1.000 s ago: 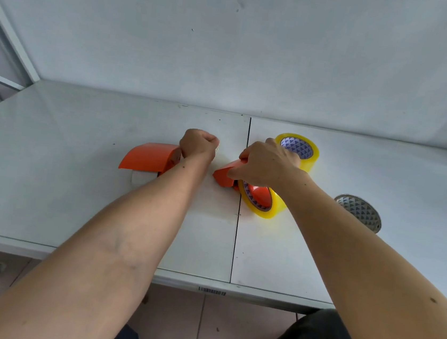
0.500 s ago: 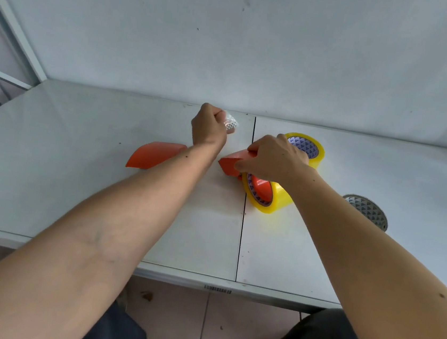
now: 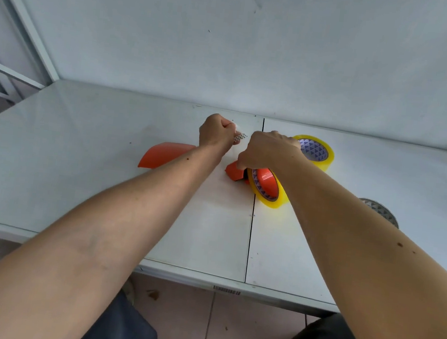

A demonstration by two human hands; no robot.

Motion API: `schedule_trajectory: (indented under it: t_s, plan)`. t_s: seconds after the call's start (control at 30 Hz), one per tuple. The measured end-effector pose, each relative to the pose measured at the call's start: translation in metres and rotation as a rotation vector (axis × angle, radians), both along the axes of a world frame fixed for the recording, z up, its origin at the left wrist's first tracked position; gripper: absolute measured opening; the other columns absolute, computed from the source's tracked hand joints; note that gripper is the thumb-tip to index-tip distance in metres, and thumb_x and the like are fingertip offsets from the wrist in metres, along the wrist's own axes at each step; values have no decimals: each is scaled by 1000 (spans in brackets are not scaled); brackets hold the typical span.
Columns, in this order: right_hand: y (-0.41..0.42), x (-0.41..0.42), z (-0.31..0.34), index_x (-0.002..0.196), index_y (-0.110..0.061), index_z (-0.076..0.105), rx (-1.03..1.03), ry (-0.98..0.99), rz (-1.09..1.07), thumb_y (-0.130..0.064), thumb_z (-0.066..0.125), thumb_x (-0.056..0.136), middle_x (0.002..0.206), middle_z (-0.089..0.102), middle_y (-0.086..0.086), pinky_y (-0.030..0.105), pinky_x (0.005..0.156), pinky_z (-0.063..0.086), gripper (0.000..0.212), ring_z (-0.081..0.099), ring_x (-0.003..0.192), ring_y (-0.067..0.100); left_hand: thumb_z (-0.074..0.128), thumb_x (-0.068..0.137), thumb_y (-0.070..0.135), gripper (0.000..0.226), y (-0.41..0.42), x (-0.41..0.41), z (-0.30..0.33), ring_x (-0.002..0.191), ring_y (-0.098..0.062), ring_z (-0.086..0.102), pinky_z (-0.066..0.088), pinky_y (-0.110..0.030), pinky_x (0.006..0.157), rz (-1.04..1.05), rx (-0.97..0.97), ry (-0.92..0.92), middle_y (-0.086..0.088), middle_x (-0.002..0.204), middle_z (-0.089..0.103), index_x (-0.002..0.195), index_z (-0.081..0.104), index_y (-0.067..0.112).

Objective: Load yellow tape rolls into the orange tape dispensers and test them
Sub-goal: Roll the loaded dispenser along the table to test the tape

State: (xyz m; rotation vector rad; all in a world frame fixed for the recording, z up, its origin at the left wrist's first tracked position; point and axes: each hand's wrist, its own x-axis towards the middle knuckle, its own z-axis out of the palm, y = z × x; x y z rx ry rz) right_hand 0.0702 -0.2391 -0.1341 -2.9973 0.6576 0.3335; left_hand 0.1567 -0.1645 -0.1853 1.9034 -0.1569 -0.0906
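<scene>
An orange tape dispenser with a yellow tape roll loaded on it stands near the table's middle seam. My right hand grips the dispenser from above. My left hand is fisted just left of it and pinches the free end of the tape, a clear strip with a dotted tab, lifted above the table. A second orange dispenser lies empty to the left, partly behind my left forearm. Another yellow tape roll lies flat behind my right hand.
A bare patterned cardboard core lies flat at the right, partly hidden by my right forearm. The white table has a seam down its middle and meets a grey wall at the back. A metal frame rises at the far left.
My left hand has risen from the table beside the left dispenser, drawing the tape end up and away from the loaded dispenser. My right hand kept its hold on the dispenser.
</scene>
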Motion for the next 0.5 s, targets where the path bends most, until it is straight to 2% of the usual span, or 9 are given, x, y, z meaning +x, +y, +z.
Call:
schedule_trajectory:
  t_s: [0.1,0.17,0.23,0.37,0.5]
  plan:
    - [4,5,2,94,-19,56,-95,59,26,-41,58,78,95,56,6,37,83,47,28,57,91,29,49,87,3,26,0,3,3,63,-16,68,61,-36,68,25,-40,112,-11,88,74,67,61,13]
    - [4,7,4,86,-18,53,-172,101,81,-57,61,77,86,56,4,38,85,50,40,60,89,28,48,87,4,22,1,3,5,70,-21,70,60,-35,67,27,-66,158,-14,97,74,71,58,14]
    - [4,9,6,86,-19,53,-238,143,119,-66,62,74,84,57,2,40,89,52,49,62,90,28,47,88,4,22,0,2,5,72,-23,70,60,-37,70,9,-81,174,-16,98,74,71,56,14]
    - [8,15,10,104,-20,57,-252,180,142,-62,64,75,95,62,4,43,90,53,52,63,94,30,46,88,0,23,2,-1,6,58,-17,63,59,-38,74,-8,-98,200,-17,90,72,70,54,11]
    - [8,16,11,98,-19,53,-231,151,151,-61,66,74,86,58,3,43,92,52,49,62,93,30,48,89,-2,25,7,-2,7,56,-19,63,58,-38,74,15,-139,232,-16,85,68,69,54,10]
